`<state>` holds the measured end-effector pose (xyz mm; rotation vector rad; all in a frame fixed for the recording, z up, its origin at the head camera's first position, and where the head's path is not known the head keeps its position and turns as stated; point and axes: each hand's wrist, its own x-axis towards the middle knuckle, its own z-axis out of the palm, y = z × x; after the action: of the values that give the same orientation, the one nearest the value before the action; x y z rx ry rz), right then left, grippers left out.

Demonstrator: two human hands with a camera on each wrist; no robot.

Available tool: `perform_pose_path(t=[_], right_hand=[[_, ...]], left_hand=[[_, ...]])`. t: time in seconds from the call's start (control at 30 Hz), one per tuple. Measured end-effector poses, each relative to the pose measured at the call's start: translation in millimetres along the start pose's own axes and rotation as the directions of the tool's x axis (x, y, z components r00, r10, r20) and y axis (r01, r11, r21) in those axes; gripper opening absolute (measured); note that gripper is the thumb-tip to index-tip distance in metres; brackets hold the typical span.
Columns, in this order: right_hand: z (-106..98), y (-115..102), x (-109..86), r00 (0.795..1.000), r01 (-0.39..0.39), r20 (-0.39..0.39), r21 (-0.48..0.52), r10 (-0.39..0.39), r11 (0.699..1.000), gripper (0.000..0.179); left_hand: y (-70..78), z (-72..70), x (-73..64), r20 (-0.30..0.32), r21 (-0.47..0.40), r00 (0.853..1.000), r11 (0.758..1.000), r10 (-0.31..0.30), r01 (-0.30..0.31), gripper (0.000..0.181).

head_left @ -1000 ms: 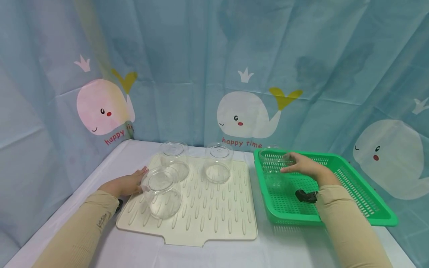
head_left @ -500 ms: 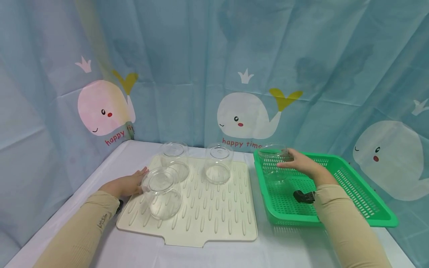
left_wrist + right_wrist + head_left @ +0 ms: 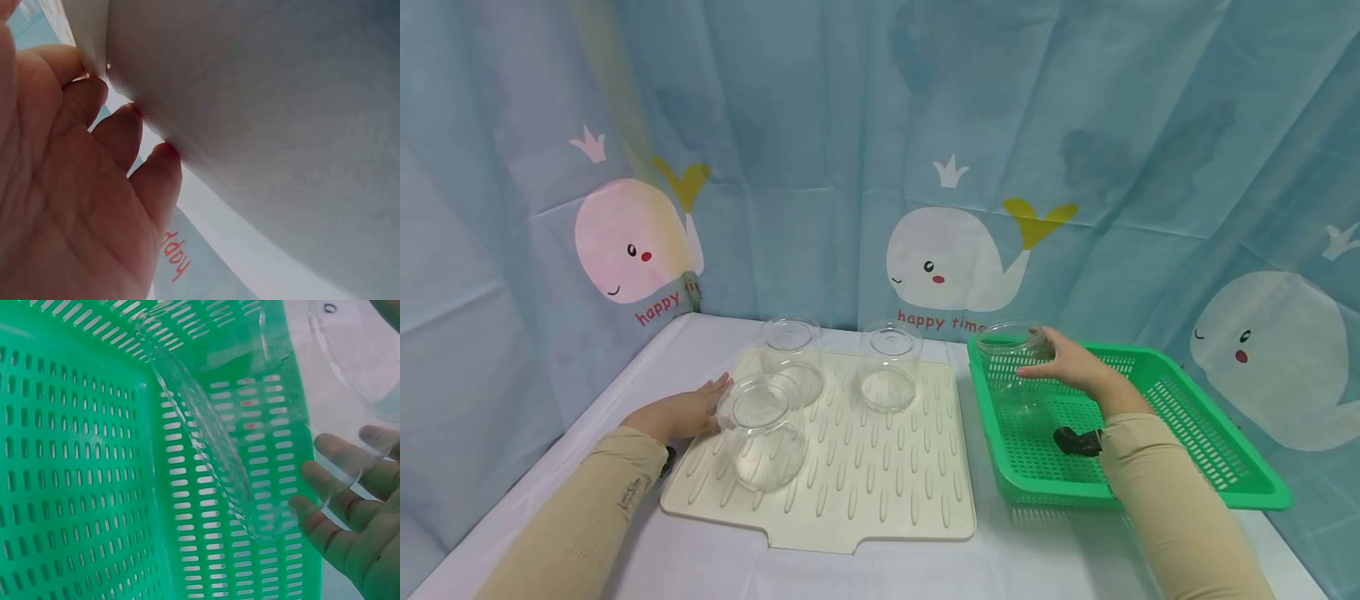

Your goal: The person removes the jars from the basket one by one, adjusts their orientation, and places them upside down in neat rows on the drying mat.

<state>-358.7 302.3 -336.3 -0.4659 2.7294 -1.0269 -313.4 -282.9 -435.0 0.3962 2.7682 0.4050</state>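
Observation:
My right hand (image 3: 1075, 367) grips a clear plastic jar (image 3: 1011, 354) at the left end of the green basket (image 3: 1052, 492). Fingers curve round the jar's side in the right wrist view, where its clear wall (image 3: 206, 431) shows in front of the basket's slots. My left hand (image 3: 681, 412) lies at the left edge of the cream drying mat (image 3: 842, 508), beside the front clear jar (image 3: 767, 433); whether it touches that jar is unclear. In the left wrist view, the left hand's fingertips (image 3: 164, 159) meet a pale surface. Two more clear jars, the back-left jar (image 3: 790, 358) and the back-right jar (image 3: 889, 367), stand on the mat.
A white cloth (image 3: 917, 575) covers the table. A blue curtain (image 3: 820, 167) printed with whales hangs behind and at the sides. The basket's raised rim stands right of the mat with a small gap between them.
My right hand has shifted slightly up and left, and the jar in it has risen a little within the basket. The left hand and the jars on the mat stay in place.

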Motion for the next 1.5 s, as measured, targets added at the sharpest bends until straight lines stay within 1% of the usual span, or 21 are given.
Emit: perform_pose_path(t=[0.1, 0.17, 0.33, 0.4, 0.5, 0.6, 0.73, 0.83, 1.0, 1.1, 1.2, 1.27, 1.37, 1.4, 1.43, 1.5], right_hand=[[-0.3, 0.3, -0.1, 1.000, -0.003, -0.008, 0.002, 0.003, 1.000, 0.097], [-0.7, 0.6, -0.2, 1.000, 0.000, -0.014, 0.003, 0.000, 1.000, 0.096], [-3.5, -1.6, -1.1, 0.998, 0.053, -0.030, 0.001, -0.053, 0.999, 0.094], [-6.2, -4.5, -3.0, 0.997, 0.073, -0.039, 0.006, -0.073, 0.997, 0.094], [-11.8, -11.3, -7.1, 0.993, 0.102, -0.059, 0.019, -0.100, 0.995, 0.093], [-17.9, -18.4, -11.1, 0.988, 0.138, -0.079, 0.026, -0.135, 0.990, 0.092], [-23.3, -28.1, -15.5, 0.978, 0.182, -0.106, 0.029, -0.178, 0.983, 0.091], [-25.4, -36.3, -19.0, 0.971, 0.209, -0.128, 0.035, -0.203, 0.977, 0.089], [-27.4, -49.3, -24.9, 0.956, 0.253, -0.156, 0.019, -0.247, 0.967, 0.090], [-27.1, -58.5, -27.7, 0.942, 0.293, -0.171, -0.004, -0.289, 0.956, 0.093], [-24.6, -70.6, -30.4, 0.923, 0.341, -0.179, -0.025, -0.340, 0.940, 0.096], [-21.3, -79.8, -32.1, 0.906, 0.384, -0.176, -0.037, -0.384, 0.923, 0.097], [-13.4, -93.3, -33.6, 0.887, 0.428, -0.168, -0.053, -0.431, 0.902, 0.098], [-10.6, -97.4, -33.9, 0.881, 0.442, -0.163, -0.058, -0.445, 0.895, 0.099], [-7.7, -101.2, -34.0, 0.875, 0.454, -0.156, -0.062, -0.458, 0.889, 0.098], [-1.3, -107.8, -34.3, 0.872, 0.463, -0.144, -0.073, -0.469, 0.883, 0.099]], left_hand=[[-1.1, 0.1, -0.5, -0.015, 0.008, 1.000, 1.000, 0.025, -0.025, 0.091], [-2.3, -0.6, -0.5, -0.032, -0.016, 0.999, 0.999, 0.035, -0.036, 0.088], [-4.8, -6.2, -2.8, -0.065, -0.099, 0.998, 0.995, 0.007, -0.014, 0.089], [-5.2, -10.9, -5.8, -0.076, -0.106, 0.997, 0.994, -0.005, -0.003, 0.090], [-3.8, -21.7, -12.3, -0.108, -0.135, 0.994, 0.991, -0.011, -0.004, 0.091], [1.5, -36.3, -20.8, -0.152, -0.152, 0.988, 0.988, -0.007, -0.016, 0.090], [12.2, -58.2, -33.0, -0.216, -0.129, 0.976, 0.990, 0.020, -0.048, 0.086], [20.8, -73.2, -41.5, -0.271, -0.096, 0.961, 0.992, 0.057, -0.086, 0.081], [40.2, -95.7, -58.5, -0.335, -0.092, 0.935, 0.983, 0.119, -0.158, 0.075], [54.2, -107.8, -68.7, -0.365, -0.105, 0.920, 0.975, 0.144, -0.194, 0.073], [69.6, -114.3, -75.0, -0.399, -0.098, 0.900, 0.968, 0.173, -0.230, 0.071], [81.7, -115.9, -78.1, -0.423, -0.081, 0.881, 0.960, 0.212, -0.269, 0.070], [101.7, -113.9, -79.6, -0.466, -0.059, 0.837, 0.934, 0.286, -0.352, 0.068], [108.8, -113.0, -80.2, -0.473, -0.053, 0.827, 0.927, 0.305, -0.372, 0.069], [115.5, -111.6, -80.0, -0.483, -0.043, 0.812, 0.918, 0.327, -0.395, 0.070], [128.9, -107.6, -79.7, -0.491, -0.035, 0.798, 0.907, 0.350, -0.419, 0.073]])
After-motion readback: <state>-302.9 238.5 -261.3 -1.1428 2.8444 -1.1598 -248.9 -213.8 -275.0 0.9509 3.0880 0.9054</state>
